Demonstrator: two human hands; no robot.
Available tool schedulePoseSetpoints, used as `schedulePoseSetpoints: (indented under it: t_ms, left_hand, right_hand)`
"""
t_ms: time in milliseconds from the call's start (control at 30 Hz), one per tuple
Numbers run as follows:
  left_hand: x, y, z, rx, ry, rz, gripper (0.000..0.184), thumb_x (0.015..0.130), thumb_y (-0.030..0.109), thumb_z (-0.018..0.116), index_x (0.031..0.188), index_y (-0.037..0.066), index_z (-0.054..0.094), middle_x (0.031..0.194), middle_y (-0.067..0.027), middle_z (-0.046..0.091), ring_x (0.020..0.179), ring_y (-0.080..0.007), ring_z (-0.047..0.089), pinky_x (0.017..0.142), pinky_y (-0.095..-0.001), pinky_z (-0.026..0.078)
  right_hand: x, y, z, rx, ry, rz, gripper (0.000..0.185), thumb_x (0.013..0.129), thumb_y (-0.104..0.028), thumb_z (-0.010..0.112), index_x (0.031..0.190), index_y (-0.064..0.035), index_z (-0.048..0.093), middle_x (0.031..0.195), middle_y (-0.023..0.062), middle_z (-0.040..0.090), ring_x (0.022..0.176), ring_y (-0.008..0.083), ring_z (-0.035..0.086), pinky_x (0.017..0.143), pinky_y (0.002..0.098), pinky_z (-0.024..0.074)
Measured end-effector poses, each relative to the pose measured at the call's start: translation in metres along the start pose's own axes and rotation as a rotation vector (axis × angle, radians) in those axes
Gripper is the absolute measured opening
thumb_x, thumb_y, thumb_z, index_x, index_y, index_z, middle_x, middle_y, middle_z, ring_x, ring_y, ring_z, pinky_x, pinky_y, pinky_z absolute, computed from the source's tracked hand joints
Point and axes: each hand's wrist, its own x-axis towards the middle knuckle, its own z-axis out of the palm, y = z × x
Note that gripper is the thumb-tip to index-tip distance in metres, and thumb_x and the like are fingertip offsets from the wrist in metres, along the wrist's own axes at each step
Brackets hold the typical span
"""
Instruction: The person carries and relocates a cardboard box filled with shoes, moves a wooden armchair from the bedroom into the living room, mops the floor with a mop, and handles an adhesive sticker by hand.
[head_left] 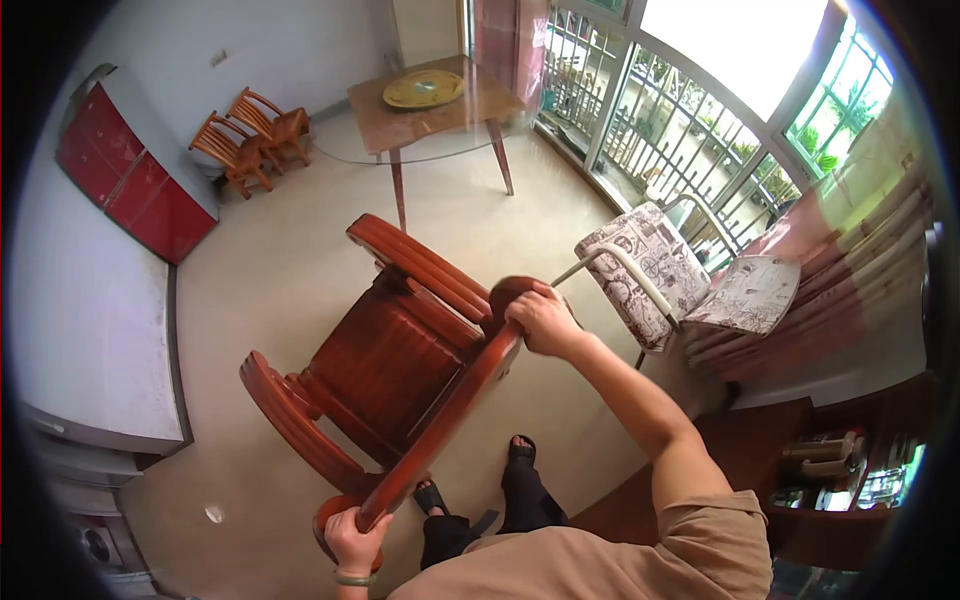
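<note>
A heavy reddish-brown wooden armchair (395, 350) fills the middle of the view, turned so that its seat and curved armrests face away from me. My left hand (356, 540) is closed around the chair's rear corner at the lower left, and a bracelet shows on that wrist. At the opposite rear corner, my right hand (545, 320) grips the end of the top rail, its fingers wrapped over the wood. Whether the chair's legs touch the floor cannot be made out.
Ahead stands a table (440, 110) with a glass top and a yellow round tray (422, 88). Two small wooden chairs (250, 140) are by the wall, near a red refrigerator (135, 180). A patterned metal-framed chair (650, 265) is at right, with a dark wooden cabinet (720, 460) below.
</note>
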Motion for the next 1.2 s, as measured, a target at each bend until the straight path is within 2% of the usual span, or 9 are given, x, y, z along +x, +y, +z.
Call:
schedulePoseSetpoints:
  t_ms: [233, 467, 600, 633, 800, 900, 1067, 1133, 1200]
  left_hand:
    - [-0.024, -0.011, -0.019, -0.057, -0.123, 0.313, 0.044, 0.059, 0.044, 0.072, 0.068, 0.004, 0.054, 0.063, -0.0073, 0.056, 0.063, -0.0262, 0.056, 0.063, -0.0363, 0.044]
    - [-0.008, -0.010, -0.028, -0.147, -0.259, 0.490, 0.034, 0.060, 0.034, 0.070, 0.070, 0.005, 0.055, 0.063, -0.0083, 0.057, 0.061, -0.0271, 0.056, 0.063, -0.0369, 0.045]
    - [0.016, -0.006, -0.024, -0.170, -0.268, 0.521, 0.037, 0.060, 0.036, 0.070, 0.070, 0.005, 0.055, 0.064, -0.0083, 0.058, 0.060, -0.0260, 0.056, 0.065, -0.0362, 0.046]
    - [0.022, -0.001, -0.023, -0.161, -0.292, 0.521, 0.042, 0.066, 0.044, 0.065, 0.072, 0.004, 0.056, 0.066, -0.0071, 0.057, 0.063, -0.0250, 0.056, 0.067, -0.0358, 0.046]
    - [0.036, 0.046, 0.003, -0.307, -0.313, 0.508, 0.044, 0.061, 0.045, 0.068, 0.064, 0.005, 0.051, 0.058, -0.0076, 0.050, 0.058, -0.0259, 0.051, 0.058, -0.0357, 0.040]
    - [0.042, 0.091, 0.025, -0.333, -0.311, 0.486, 0.047, 0.059, 0.045, 0.071, 0.065, 0.002, 0.054, 0.058, -0.0094, 0.054, 0.056, -0.0267, 0.053, 0.058, -0.0354, 0.042]
    - [0.049, 0.150, 0.058, -0.323, -0.294, 0.490, 0.043, 0.066, 0.043, 0.067, 0.063, 0.004, 0.050, 0.059, -0.0102, 0.052, 0.059, -0.0270, 0.053, 0.059, -0.0351, 0.040]
    - [0.046, 0.161, 0.068, -0.334, -0.317, 0.521, 0.042, 0.066, 0.042, 0.067, 0.063, 0.004, 0.049, 0.060, -0.0101, 0.052, 0.060, -0.0276, 0.053, 0.059, -0.0360, 0.040]
    - [0.045, 0.168, 0.071, -0.292, -0.288, 0.539, 0.040, 0.068, 0.042, 0.064, 0.066, 0.005, 0.047, 0.060, -0.0098, 0.050, 0.059, -0.0261, 0.052, 0.059, -0.0364, 0.040]
  right_hand:
    - [-0.144, -0.056, -0.035, -0.044, 0.067, 0.280, 0.030, 0.055, -0.002, 0.056, 0.084, -0.0108, 0.053, 0.092, 0.0017, 0.057, 0.098, 0.0179, 0.051, 0.094, 0.0358, 0.0281]
    - [-0.223, -0.100, -0.052, -0.091, 0.027, 0.544, 0.032, 0.056, 0.000, 0.058, 0.086, -0.0120, 0.054, 0.093, 0.0005, 0.058, 0.098, 0.0171, 0.052, 0.093, 0.0362, 0.0284]
    - [-0.227, -0.097, -0.061, -0.116, 0.035, 0.533, 0.029, 0.056, -0.001, 0.059, 0.083, -0.0125, 0.056, 0.089, 0.0012, 0.059, 0.094, 0.0175, 0.055, 0.089, 0.0353, 0.0300]
    - [-0.225, -0.088, -0.066, -0.123, 0.003, 0.509, 0.027, 0.057, -0.001, 0.059, 0.081, -0.0127, 0.057, 0.086, 0.0007, 0.060, 0.091, 0.0174, 0.056, 0.088, 0.0350, 0.0310]
    - [-0.218, -0.024, -0.085, -0.177, -0.071, 0.474, 0.027, 0.058, -0.004, 0.060, 0.083, -0.0148, 0.057, 0.084, 0.0013, 0.060, 0.089, 0.0188, 0.056, 0.087, 0.0359, 0.0322]
    - [-0.218, 0.033, -0.094, -0.211, -0.097, 0.505, 0.027, 0.061, -0.005, 0.060, 0.085, -0.0162, 0.057, 0.086, 0.0013, 0.060, 0.092, 0.0203, 0.055, 0.088, 0.0374, 0.0321]
    - [-0.211, 0.117, -0.110, -0.145, -0.130, 0.510, 0.029, 0.058, -0.011, 0.065, 0.086, -0.0129, 0.057, 0.091, 0.0045, 0.059, 0.096, 0.0232, 0.053, 0.086, 0.0367, 0.0350]
    - [-0.203, 0.120, -0.119, -0.117, -0.103, 0.562, 0.020, 0.067, -0.010, 0.057, 0.086, -0.0153, 0.056, 0.092, 0.0031, 0.058, 0.097, 0.0216, 0.053, 0.086, 0.0370, 0.0347]
    - [-0.208, 0.133, -0.113, -0.160, -0.106, 0.518, 0.022, 0.065, -0.012, 0.060, 0.086, -0.0161, 0.056, 0.094, 0.0021, 0.058, 0.099, 0.0200, 0.052, 0.084, 0.0375, 0.0358]
